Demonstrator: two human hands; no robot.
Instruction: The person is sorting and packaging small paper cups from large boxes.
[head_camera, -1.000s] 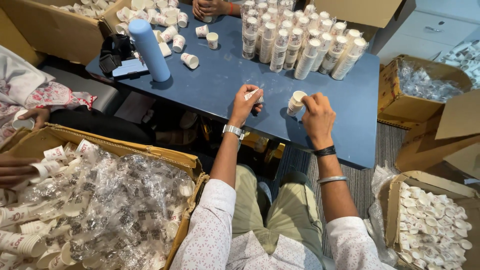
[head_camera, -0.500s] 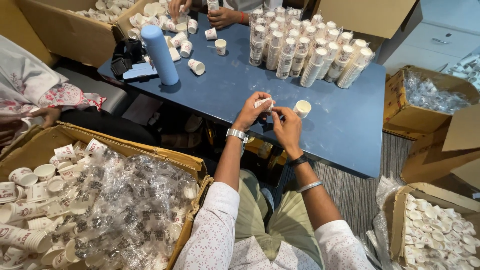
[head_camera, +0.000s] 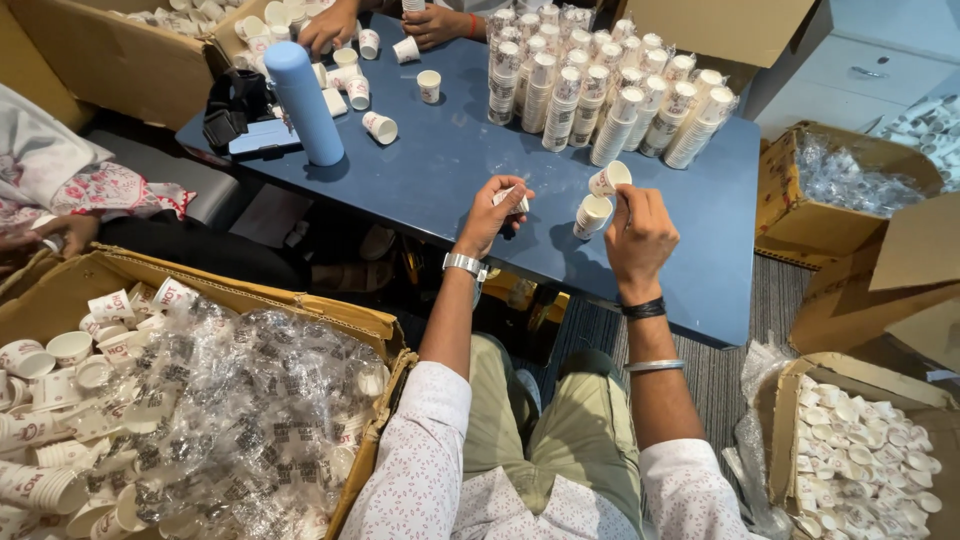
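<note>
My left hand (head_camera: 494, 212) is closed around a small white paper cup (head_camera: 514, 197) above the blue table (head_camera: 440, 165). My right hand (head_camera: 640, 232) pinches another small paper cup (head_camera: 609, 179) by its rim, tilted, just above a short stack of cups (head_camera: 591, 215) standing on the table. Both hands hover near the table's front edge. Behind them stand several tall wrapped stacks of cups (head_camera: 610, 85).
A tall blue bottle (head_camera: 303, 103) and loose cups (head_camera: 380, 127) sit at the table's left. Another person's hands (head_camera: 330, 27) work at the far edge. An open box of cups and plastic wrap (head_camera: 190, 410) lies at left; a box of cups (head_camera: 865, 460) at right.
My right hand has lifted a cup off the table and moved it right, above the short stack. My left hand keeps its cup.
</note>
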